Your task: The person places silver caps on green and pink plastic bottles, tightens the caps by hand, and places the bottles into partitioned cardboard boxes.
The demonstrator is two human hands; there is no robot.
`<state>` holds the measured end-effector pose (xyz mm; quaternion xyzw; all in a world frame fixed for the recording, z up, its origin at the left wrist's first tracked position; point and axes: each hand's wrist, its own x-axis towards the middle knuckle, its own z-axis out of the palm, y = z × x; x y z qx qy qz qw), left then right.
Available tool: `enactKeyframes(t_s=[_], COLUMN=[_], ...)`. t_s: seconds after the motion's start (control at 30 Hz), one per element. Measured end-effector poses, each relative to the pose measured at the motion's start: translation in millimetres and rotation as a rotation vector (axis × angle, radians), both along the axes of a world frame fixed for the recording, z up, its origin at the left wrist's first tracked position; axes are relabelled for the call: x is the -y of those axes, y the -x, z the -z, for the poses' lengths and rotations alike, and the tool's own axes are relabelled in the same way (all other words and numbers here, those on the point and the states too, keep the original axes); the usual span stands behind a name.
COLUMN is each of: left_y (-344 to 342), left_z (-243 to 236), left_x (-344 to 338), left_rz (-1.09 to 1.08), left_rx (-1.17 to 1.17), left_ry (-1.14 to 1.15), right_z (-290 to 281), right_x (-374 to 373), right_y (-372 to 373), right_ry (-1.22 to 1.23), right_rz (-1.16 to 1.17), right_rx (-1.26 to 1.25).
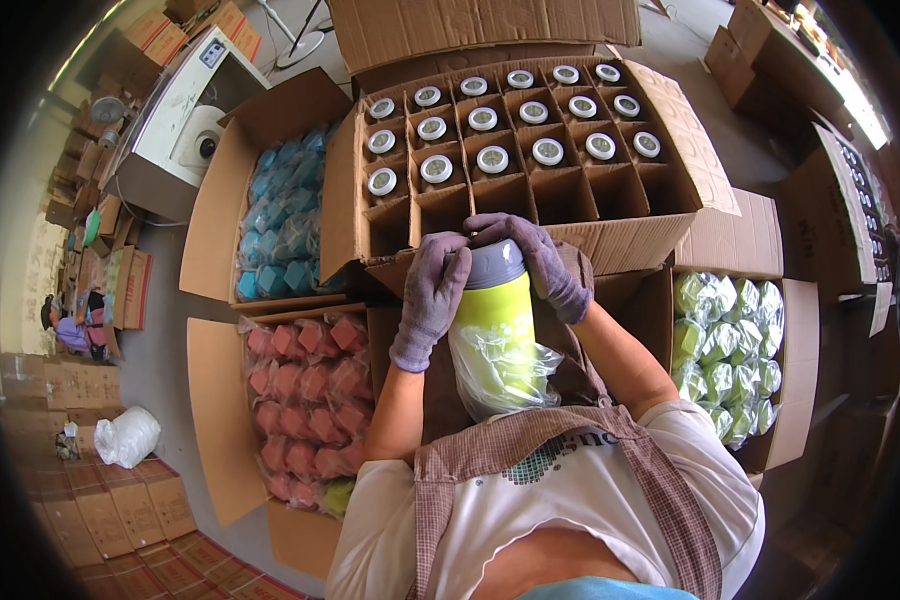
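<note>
A lime-green bottle, its lower part wrapped in clear plastic, is held about its grey lid between the gloved left hand and gloved right hand, just on the near side of a divided carton

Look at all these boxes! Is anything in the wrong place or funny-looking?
Yes: a yellow-green piece sits in the near right corner of the box of red pieces. It looks odd because the other pieces showing in there are red. I can't see any spill.
</note>
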<state>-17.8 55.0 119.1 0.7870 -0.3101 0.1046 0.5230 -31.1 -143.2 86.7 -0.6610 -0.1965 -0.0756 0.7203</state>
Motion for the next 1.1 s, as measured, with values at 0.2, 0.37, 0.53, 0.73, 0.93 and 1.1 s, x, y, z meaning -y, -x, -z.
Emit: enactKeyframes(t_s=[0.2,0.37,0.53,0.73,0.93,1.1], left_y=[4.0,-4.8,13.3,4.1,3.2,-24.9], left_z=[-8.1,-8.2,-26.5,-1.4,-19.9,63.4], left_x=[4.3,0.4,21.3,5.0,0.5,-21.4], left_rz=[0.005,0.052,-0.123,0.006,0.016,0.289], left_rx=[-0.009,-0.013,0.148,-0.041,-0.188,-0.958], left_ry=[-0.035,-0.039,-0.419,0.038,0.189,0.714], right_z=[6.8,-23.7,5.3,-17.5,-30.6,-69.6], right_x=[2.2,-6.5,-4.2,-4.9,5.0,-25.3], right_y=[3.1,19.5,8.4,23.3,15.2,39.9], right_ry=[-0.117,0.106,-0.133,0.347,0.102,0.546], right_rz=[0.027,0.145,0.018,0.183,0.285,0.268], right_rx=[-0.095,-0.063,-0.122,0.146,-0.017,0.450])
